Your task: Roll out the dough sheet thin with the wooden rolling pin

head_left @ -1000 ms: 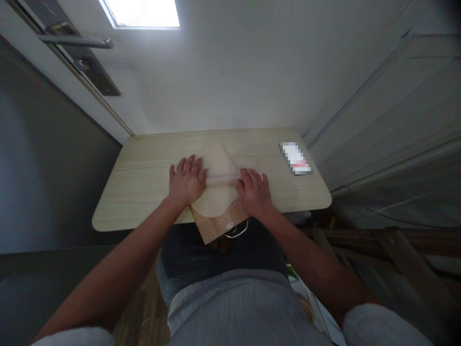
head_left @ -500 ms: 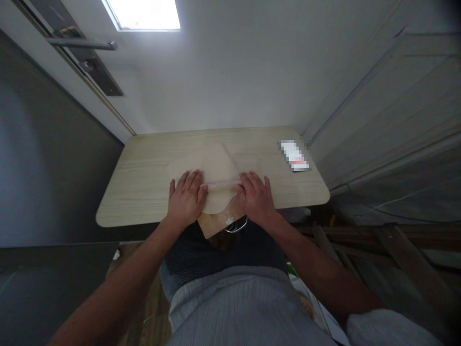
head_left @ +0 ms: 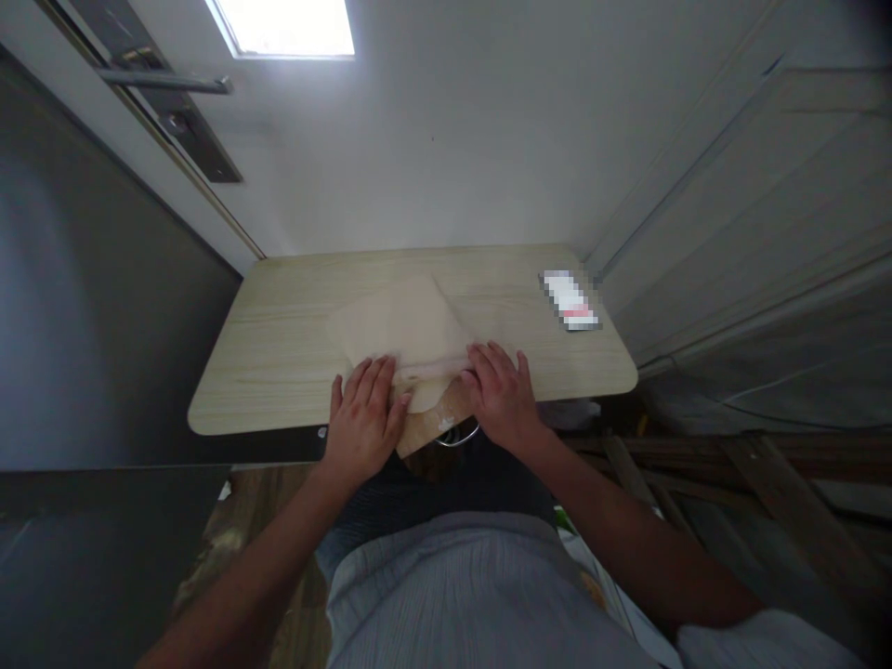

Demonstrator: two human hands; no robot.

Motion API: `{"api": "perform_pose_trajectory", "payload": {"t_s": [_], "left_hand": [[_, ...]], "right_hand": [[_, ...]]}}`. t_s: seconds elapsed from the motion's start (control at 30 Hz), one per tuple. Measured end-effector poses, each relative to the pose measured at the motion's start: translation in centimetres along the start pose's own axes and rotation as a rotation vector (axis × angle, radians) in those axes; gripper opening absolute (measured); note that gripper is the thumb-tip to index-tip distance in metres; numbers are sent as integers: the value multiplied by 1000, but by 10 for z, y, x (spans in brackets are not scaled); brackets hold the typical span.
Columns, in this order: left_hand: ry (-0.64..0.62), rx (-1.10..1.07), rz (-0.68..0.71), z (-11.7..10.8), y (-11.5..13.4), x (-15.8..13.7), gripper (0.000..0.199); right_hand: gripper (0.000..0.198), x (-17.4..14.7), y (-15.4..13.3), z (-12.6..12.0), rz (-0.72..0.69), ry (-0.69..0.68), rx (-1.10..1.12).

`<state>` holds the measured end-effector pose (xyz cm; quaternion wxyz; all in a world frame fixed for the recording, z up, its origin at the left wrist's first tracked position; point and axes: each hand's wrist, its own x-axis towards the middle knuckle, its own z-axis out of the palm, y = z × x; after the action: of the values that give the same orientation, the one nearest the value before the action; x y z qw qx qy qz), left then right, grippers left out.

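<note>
A thin, pale beige sheet [head_left: 404,316] lies on the light wood-grain table; I cannot tell its material. Across its near part runs a pale roll or thick fold [head_left: 432,369], with one hand at each end. My left hand [head_left: 364,413] rests palm down at the left end, fingers stretched forward and thumb toward the middle. At the other end my right hand [head_left: 503,388] lies the same way, fingers flat. Below the roll, a tan-brown piece [head_left: 432,423] with a whitish mark sticks out over the table's front edge, partly under my right hand.
The table [head_left: 279,344] has rounded corners and stands against a white door with a metal handle [head_left: 167,82]. A phone [head_left: 570,299], blurred out, lies at its right end. Beneath the front edge shows a curved metal wire [head_left: 460,437]. Wooden beams [head_left: 780,483] are at the lower right.
Both hands have slid toward my body, the left more than the right. The roll between them has come nearer the front edge, and less of the brown piece shows.
</note>
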<state>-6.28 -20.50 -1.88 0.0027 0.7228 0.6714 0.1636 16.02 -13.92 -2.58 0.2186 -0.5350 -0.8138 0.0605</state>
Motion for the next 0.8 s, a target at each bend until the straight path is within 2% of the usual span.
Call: {"api": "perform_pose_trajectory", "payload": {"t_s": [0.27, 0.6, 0.8], "left_hand": [[-4, 10, 1, 1, 7, -23, 66], [8, -9, 3, 2, 14, -52, 66], [81, -82, -3, -2, 14, -55, 53]], "right_hand": [[42, -15, 0, -5, -18, -10, -5], [43, -40, -3, -12, -43, 20, -8], [36, -52, 2, -12, -70, 58, 53]]}}
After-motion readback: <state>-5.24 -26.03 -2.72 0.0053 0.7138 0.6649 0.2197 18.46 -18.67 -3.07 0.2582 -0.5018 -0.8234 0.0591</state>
